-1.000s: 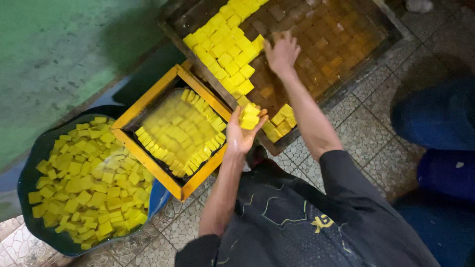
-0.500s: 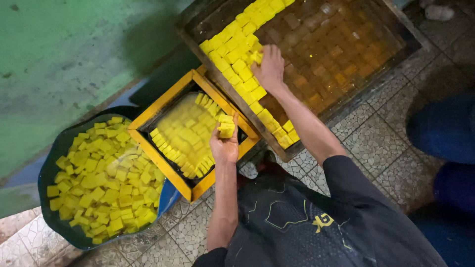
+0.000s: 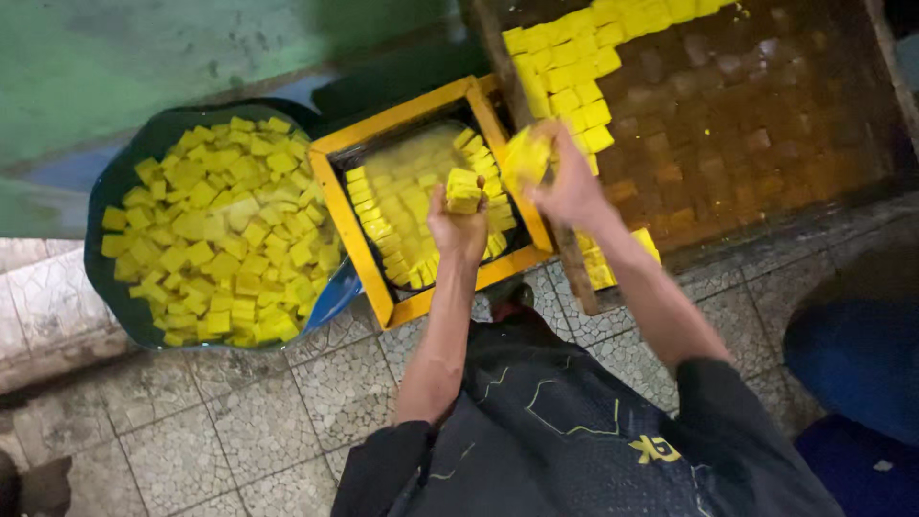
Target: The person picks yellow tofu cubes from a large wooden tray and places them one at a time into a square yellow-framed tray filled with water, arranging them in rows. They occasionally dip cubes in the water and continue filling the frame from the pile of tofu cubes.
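While the left hand (image 3: 458,226) is gripping yellow cubes (image 3: 463,190) over the yellow-framed tray (image 3: 356,244), the right hand (image 3: 567,184) is clutching a yellow block (image 3: 527,153).

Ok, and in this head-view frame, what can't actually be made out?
- How many yellow blocks the right hand holds: motion blur smears them.
- The large tray: cut off by the top and right edges.
- The floor of the yellow-framed box: covered by blocks and the left hand with its yellow blocks.
- The depth of the blue tub: its pile hides it.
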A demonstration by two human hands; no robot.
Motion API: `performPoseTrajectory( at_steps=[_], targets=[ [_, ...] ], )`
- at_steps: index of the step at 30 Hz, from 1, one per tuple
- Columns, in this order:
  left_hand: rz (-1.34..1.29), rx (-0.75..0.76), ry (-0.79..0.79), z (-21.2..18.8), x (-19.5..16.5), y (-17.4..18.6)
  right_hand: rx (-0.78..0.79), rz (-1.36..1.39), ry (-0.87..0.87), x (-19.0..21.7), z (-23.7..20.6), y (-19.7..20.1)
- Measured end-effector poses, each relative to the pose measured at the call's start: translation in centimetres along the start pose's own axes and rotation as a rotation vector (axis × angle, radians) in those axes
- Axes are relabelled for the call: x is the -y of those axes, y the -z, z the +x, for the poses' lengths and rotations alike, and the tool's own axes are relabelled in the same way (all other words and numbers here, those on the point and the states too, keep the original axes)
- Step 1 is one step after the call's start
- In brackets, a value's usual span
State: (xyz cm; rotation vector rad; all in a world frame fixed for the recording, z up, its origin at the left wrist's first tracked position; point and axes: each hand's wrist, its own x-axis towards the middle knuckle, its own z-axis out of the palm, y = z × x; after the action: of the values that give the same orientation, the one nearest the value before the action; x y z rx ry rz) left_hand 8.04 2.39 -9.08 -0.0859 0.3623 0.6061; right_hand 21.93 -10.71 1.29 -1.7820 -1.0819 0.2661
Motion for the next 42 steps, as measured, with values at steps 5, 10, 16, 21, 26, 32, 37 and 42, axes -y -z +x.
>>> performPoseTrajectory(
  at_steps=[5, 10, 16, 21, 26, 32, 37, 42],
  targets=[
    [-0.035, 0.115, 0.015, -1.2, -2.6, -0.2, 0.113, -0.314, 0.114, 7.4, -3.0, -6.3],
    [0.415, -0.089, 0.053, -1.1, -6.8, 0.5, 0.308, 0.247, -0.732, 7.5, -0.1, -11.9],
    [0.696, 0.074, -0.113, -0.9, -13.0, -0.3, 0.147, 0.749, -0.836, 5.0, 3.1, -20.1],
    [0.621, 0.006, -0.245, -3.6, -16.3, 0.0, -0.295, 0.778, -0.958, 4.6, 7.1, -23.4],
    [0.511, 0.137, -0.286, -6.7, -18.7, 0.8, -0.132, 0.706, -0.927, 4.3, 8.8, -24.0],
    [0.498, 0.141, -0.282, -6.9, -20.4, 1.9, 0.071, 0.652, -0.848, 3.9, 10.3, -22.9],
    [0.509, 0.114, -0.262, -8.6, -20.9, 3.6, -0.030, 0.318, -0.539, 2.0, 6.9, -14.0],
    [0.484, -0.011, -0.261, -9.4, -20.9, 3.6, -0.723, -0.779, -0.415, -2.9, 1.2, -1.5]
  ],
)
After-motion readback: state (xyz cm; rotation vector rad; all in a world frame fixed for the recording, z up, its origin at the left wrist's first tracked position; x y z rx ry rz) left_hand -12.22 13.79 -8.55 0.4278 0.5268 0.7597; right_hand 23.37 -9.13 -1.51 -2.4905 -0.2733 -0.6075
